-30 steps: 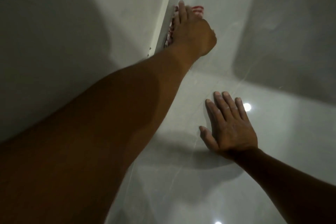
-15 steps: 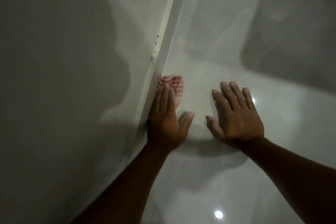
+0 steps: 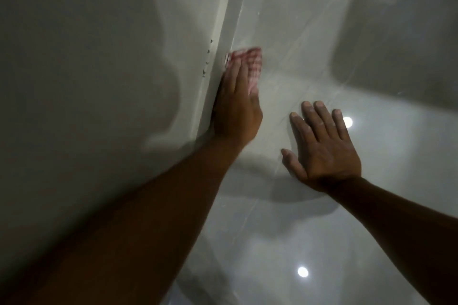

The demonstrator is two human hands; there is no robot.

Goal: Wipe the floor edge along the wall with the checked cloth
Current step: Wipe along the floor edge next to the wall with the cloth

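The red and white checked cloth (image 3: 254,64) lies on the glossy floor right where it meets the pale skirting (image 3: 218,62) of the wall. My left hand (image 3: 236,109) presses flat on top of the cloth, its edge against the skirting, and only the cloth's far end shows past my fingertips. The cloth and fingers are blurred. My right hand (image 3: 322,148) rests flat on the floor tile to the right, fingers spread, holding nothing.
The grey wall (image 3: 99,69) fills the left half of the view, with small dark chips along the skirting top (image 3: 207,62). The shiny tiled floor (image 3: 309,230) reflects two ceiling lights, and a dark shadow covers its far right.
My left hand pulled the cloth back toward me along the skirting, then pushed it forward again a short way. My right hand stayed planted on the tile.
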